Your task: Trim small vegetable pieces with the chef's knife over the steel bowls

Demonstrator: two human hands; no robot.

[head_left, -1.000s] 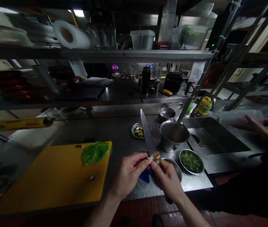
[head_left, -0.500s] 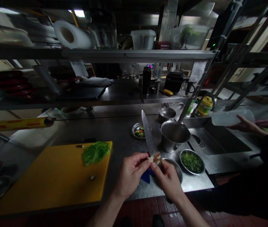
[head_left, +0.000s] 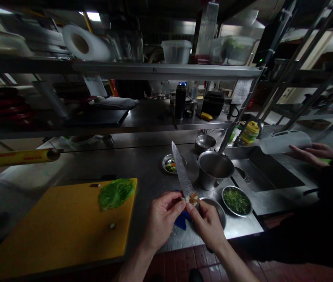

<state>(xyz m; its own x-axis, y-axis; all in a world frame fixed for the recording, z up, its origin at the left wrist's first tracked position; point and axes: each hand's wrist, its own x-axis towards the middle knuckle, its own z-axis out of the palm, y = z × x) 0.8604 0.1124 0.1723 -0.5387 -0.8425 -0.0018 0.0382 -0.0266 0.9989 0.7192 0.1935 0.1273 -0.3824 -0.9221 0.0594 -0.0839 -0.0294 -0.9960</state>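
Observation:
A long-bladed knife (head_left: pixel 181 168) points away from me, its blade tilted up and its handle end hidden among my fingers. My right hand (head_left: pixel 209 223) is closed at the knife's heel, thumb forward. My left hand (head_left: pixel 163 219) is closed in a pinch, fingertips meeting my right thumb. Between the hands, at the blade's base, shows a small brown-and-white piece (head_left: pixel 193 198), its kind unclear. Under them lie a blue cloth (head_left: pixel 181 221) and a metal bowl (head_left: pixel 219 209), both partly covered.
To the left, a yellow cutting board (head_left: pixel 75 231) bears a green leaf (head_left: pixel 116 193) and a small pale bit (head_left: pixel 112 226). Ahead are a vegetable dish (head_left: pixel 170 165) and a steel pot (head_left: pixel 215 170). A bowl of greens (head_left: pixel 237 201) stands right. A co-worker's hands hold a clear container (head_left: pixel 285 141) over the sink (head_left: pixel 272 172).
My view has shifted slightly, with the shelves and counter sliding left. Both my hands keep nearly the same hold. The co-worker's second hand has come closer to the container.

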